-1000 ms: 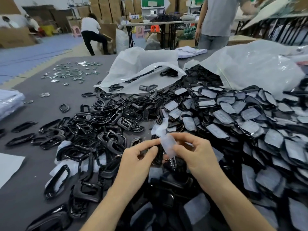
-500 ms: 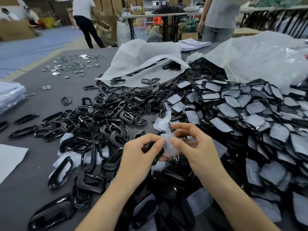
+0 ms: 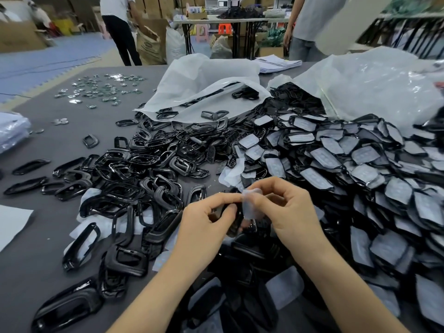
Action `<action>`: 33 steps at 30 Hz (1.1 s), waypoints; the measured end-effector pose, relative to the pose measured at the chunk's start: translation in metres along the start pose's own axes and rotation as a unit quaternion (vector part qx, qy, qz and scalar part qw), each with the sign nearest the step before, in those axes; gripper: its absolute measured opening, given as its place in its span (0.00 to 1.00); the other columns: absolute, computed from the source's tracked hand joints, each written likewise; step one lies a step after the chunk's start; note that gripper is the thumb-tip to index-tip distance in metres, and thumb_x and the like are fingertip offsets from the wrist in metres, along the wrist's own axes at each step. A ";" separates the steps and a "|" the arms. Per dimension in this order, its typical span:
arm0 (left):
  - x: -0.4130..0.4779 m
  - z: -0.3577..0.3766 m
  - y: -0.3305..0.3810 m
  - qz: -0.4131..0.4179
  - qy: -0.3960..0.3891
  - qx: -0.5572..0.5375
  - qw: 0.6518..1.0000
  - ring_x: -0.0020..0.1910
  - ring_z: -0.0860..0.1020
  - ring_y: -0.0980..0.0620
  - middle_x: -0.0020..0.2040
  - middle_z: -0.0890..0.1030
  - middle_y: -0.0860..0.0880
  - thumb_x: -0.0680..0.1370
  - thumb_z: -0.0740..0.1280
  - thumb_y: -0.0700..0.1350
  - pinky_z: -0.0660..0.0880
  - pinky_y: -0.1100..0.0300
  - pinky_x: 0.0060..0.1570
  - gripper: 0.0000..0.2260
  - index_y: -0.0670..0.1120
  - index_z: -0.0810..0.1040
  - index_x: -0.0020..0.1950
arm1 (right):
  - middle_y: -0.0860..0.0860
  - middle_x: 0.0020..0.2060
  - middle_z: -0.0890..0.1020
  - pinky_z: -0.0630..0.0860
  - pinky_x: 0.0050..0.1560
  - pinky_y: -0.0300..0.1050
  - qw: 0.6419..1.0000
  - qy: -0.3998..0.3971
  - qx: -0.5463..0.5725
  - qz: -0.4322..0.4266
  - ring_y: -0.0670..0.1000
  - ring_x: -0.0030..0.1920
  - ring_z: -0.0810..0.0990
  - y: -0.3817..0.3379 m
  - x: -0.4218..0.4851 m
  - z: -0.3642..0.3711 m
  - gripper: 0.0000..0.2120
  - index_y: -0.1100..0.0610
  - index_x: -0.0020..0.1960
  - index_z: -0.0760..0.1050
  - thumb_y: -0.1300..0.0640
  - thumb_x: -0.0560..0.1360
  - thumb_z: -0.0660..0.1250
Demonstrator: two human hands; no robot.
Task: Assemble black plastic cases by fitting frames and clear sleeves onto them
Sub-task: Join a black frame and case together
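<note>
My left hand (image 3: 206, 224) grips a black plastic case (image 3: 236, 219) just above the table, its fingers curled round the case's left side. My right hand (image 3: 286, 210) pinches a clear sleeve (image 3: 249, 205) between thumb and forefinger, holding it against the right end of the case. Much of the case is hidden behind my fingers. A heap of loose black frames (image 3: 144, 179) lies to the left. To the right spreads a big pile of black cases with clear sleeves (image 3: 360, 164).
Two white plastic bags (image 3: 206, 85) lie open at the back of the grey table (image 3: 48, 145). Small shiny metal parts (image 3: 101, 90) are scattered far left. A white sheet (image 3: 12, 222) lies at the left edge. People stand beyond the table.
Both hands have moved a little closer together and the sleeve now sits lower against the case. The camera has tilted down slightly.
</note>
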State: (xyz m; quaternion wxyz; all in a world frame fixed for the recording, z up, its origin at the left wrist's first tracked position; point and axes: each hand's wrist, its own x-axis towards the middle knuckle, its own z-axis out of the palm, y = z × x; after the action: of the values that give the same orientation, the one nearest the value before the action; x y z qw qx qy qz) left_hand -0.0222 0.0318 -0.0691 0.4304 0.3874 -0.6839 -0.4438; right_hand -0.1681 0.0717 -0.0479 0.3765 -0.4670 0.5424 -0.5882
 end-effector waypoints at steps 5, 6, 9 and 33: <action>-0.001 -0.001 0.000 -0.011 -0.004 -0.039 0.999 0.47 0.81 0.39 0.45 0.84 0.42 0.78 0.64 0.33 0.78 0.44 0.54 0.24 0.64 0.79 0.57 | 0.44 0.32 0.79 0.79 0.42 0.42 0.999 0.038 0.008 0.011 0.45 0.35 0.78 0.001 0.005 -0.008 0.11 0.48 0.39 0.80 0.64 0.72 0.71; -0.001 0.000 0.002 -0.017 -0.010 -0.059 0.998 0.44 0.79 0.33 0.44 0.81 0.34 0.79 0.63 0.33 0.76 0.37 0.52 0.24 0.64 0.76 0.59 | 0.44 0.32 0.79 0.79 0.42 0.42 0.999 0.030 0.015 0.007 0.45 0.35 0.78 -0.001 0.004 -0.009 0.11 0.48 0.39 0.81 0.64 0.72 0.71; 0.000 -0.001 0.001 -0.025 -0.006 -0.076 0.997 0.34 0.74 0.37 0.42 0.84 0.39 0.79 0.63 0.33 0.74 0.39 0.38 0.27 0.66 0.72 0.63 | 0.47 0.32 0.80 0.76 0.38 0.37 0.997 -0.053 0.061 -0.012 0.46 0.34 0.78 -0.012 -0.001 -0.009 0.06 0.50 0.40 0.81 0.62 0.70 0.72; -0.013 0.002 0.016 0.125 0.010 0.056 0.991 0.24 0.63 0.59 0.30 0.74 0.33 0.78 0.63 0.35 0.59 0.72 0.56 0.28 0.56 0.63 0.74 | 0.48 0.34 0.81 0.74 0.37 0.35 0.993 0.047 -0.048 -0.094 0.44 0.35 0.79 -0.007 -0.017 0.013 0.09 0.50 0.37 0.77 0.62 0.71 0.73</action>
State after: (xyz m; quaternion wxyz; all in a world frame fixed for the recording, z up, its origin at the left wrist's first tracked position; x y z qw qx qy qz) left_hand -0.0220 0.0487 -0.0580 0.4664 0.3269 -0.7467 -0.3436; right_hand -0.1509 0.0850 -0.0438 0.2704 -0.5054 0.5408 -0.6156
